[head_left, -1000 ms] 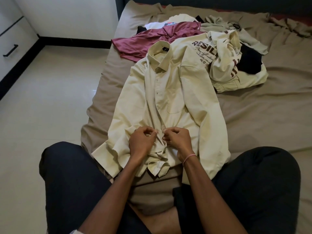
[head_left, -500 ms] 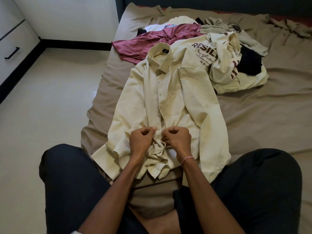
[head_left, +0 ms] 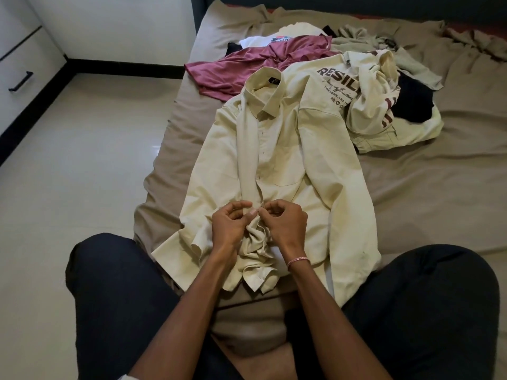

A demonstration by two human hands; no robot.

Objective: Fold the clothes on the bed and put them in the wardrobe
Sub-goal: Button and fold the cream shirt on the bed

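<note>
- Head view: you have the cream shirt (head_left: 288,160) lying face up on the near left part of the bed (head_left: 425,201). Its collar points far and its hem is bunched against your lap.
- Head view: your left hand (head_left: 229,226) and right hand (head_left: 285,224) meet at the lower front strip (head_left: 248,160), fingertips almost touching. Each pinches a bit of the shirt's front edge.
- Head view: compared with half a second ago, your fingers have loosened from tight fists into a finer pinch, while the hands have barely moved along the shirt. This looks like work on a low button or on lining up the two front edges. I cannot make out a button under your fingers.
- Head view: the shirt itself lies as it did, with its sleeves spread and no fold made. So the task is at an early stage, and the bunched hem (head_left: 258,250) will need smoothing before you fold.
- Head view: the maroon garment (head_left: 247,67), the printed cream garment (head_left: 337,78) and other clothes wait unfolded in a heap at the far side.
- Head view: a white cabinet (head_left: 24,64) with a black handle stands at far left, well apart from the bed.
</note>
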